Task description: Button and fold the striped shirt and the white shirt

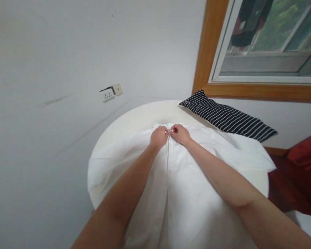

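Two bare hands meet over a white garment (191, 180) spread across a round cream table (155, 109), working at the top of its front opening, toward the table's far side. The left hand (159, 136) is curled nearly closed, thumb and forefinger pinching one edge of the opening; the right hand (180, 134), just beside it, is loosely curled, its fingertips gathered on the facing edge. Whether a button lies between them is too small to tell. The cloth runs past the table's right edge and hangs over its near side. It looks light, soft and thin, likely to wrinkle and slide rather than break, and best held by the two front edges, where the layered fabric should be firmest. A black-and-white striped cloth (228, 116) lies across the table's far right rim; a wall socket (107, 94) sits beyond its far left.
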The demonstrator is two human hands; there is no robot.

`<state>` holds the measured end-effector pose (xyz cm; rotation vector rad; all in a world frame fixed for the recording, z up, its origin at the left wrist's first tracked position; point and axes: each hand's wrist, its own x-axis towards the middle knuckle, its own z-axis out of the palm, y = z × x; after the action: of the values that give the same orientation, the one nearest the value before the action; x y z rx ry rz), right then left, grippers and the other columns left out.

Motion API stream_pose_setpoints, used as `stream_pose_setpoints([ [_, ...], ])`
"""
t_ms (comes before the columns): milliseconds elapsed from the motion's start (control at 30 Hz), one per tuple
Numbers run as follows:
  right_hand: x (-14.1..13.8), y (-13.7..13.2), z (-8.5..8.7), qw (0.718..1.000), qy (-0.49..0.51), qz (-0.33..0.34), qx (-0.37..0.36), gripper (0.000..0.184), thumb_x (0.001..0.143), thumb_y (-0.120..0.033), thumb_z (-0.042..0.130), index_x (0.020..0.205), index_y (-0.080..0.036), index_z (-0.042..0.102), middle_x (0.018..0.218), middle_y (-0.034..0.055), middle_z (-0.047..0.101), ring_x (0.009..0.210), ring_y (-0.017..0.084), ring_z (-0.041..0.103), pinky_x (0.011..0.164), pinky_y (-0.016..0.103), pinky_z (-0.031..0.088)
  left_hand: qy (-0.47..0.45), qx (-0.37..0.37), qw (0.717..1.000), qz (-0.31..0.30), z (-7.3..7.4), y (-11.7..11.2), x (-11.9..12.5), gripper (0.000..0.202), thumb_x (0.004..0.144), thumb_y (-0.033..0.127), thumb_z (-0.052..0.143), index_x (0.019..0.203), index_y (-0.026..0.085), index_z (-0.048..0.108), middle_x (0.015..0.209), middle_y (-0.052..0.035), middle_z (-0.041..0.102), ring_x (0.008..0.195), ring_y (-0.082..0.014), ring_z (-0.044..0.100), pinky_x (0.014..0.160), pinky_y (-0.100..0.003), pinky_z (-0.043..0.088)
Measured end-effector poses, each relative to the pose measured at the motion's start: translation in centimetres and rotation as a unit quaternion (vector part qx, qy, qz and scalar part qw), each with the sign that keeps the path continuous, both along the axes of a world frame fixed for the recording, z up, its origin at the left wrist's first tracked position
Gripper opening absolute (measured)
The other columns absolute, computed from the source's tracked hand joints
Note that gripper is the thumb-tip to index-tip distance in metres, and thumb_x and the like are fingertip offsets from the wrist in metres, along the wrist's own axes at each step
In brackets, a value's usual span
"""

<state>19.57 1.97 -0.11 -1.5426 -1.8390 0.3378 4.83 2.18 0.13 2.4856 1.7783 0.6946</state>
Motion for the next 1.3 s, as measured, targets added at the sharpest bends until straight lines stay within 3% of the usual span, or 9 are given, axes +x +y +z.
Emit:
stream_pose_setpoints([
  [200,0.4,0.2,-0.2,0.999,0.028,0.03,0.012,0.018,0.072,-0.016,0.061,0.088,-0.018,0.07,0.08,0.0011,0.062,0.071,0.013,0.055,0.069,0.024,0.041,0.018,0.017,1.0,-0.012,0.0,-0.1,0.0,0.015,0.092,0.028,0.05,0.101,0.02,0.059,0.098,-0.0068,0.062,0.093,-0.0208,0.061,0.083,-0.03,0.046],
  [433,1.0,0.4,0.5,0.984,0.155,0.054,-0.064,0.016,0.07,-0.013,0.056,0.082,-0.015,0.066,0.058,-0.0044,0.057,0.053,0.011,0.053,0.055,0.021,0.039,0.018,0.011,1.0,-0.002,0.0,-0.1,0.1,0.015,0.093,0.029,0.049,0.099,0.02,0.058,0.099,-0.0077,0.062,0.094,-0.0208,0.061,0.084,-0.03,0.046],
  [633,0.3,-0.4,1.3,0.977,0.21,0.04,-0.015,0.011,0.072,-0.022,0.057,0.079,-0.016,0.063,0.058,-0.0051,0.054,0.05,0.01,0.052,0.054,0.021,0.042,0.0,0.026,1.0,-0.001,-0.3,0.0,0.1,0.015,0.093,0.027,0.047,0.097,0.018,0.058,0.098,-0.0086,0.063,0.097,-0.0213,0.059,0.087,-0.031,0.045],
  [800,-0.4,-0.8,0.3,0.968,0.236,0.049,-0.076,0.009,0.075,-0.023,0.057,0.081,-0.017,0.06,0.05,-0.0066,0.053,0.044,0.01,0.052,0.05,0.02,0.041,-0.011,0.02,1.0,0.004,0.1,-0.3,0.1,0.016,0.093,0.026,0.048,0.094,0.019,0.061,0.094,-0.0078,0.063,0.092,-0.0204,0.06,0.084,-0.03,0.045],
  [1033,-0.2,-0.5,-0.4,0.96,0.248,0.076,-0.102,0.01,0.073,-0.015,0.055,0.081,-0.016,0.061,0.05,-0.0061,0.053,0.043,0.009,0.051,0.044,0.018,0.036,-0.081,-0.017,0.997,-0.003,-0.1,0.3,-0.4,0.019,0.09,0.025,0.05,0.09,0.02,0.068,0.09,-0.0054,0.066,0.088,-0.0181,0.061,0.082,-0.029,0.046],
  [1300,-0.3,-0.2,-0.5,0.92,0.354,0.098,-0.138,0.012,0.073,-0.018,0.056,0.082,-0.015,0.063,0.05,-0.0078,0.05,0.041,0.007,0.046,0.041,0.018,0.037,-0.131,-0.015,0.991,-0.003,-0.6,1.0,-0.5,0.022,0.091,0.027,0.047,0.086,0.017,0.066,0.087,-0.0052,0.066,0.087,-0.0174,0.059,0.083,-0.029,0.046],
])
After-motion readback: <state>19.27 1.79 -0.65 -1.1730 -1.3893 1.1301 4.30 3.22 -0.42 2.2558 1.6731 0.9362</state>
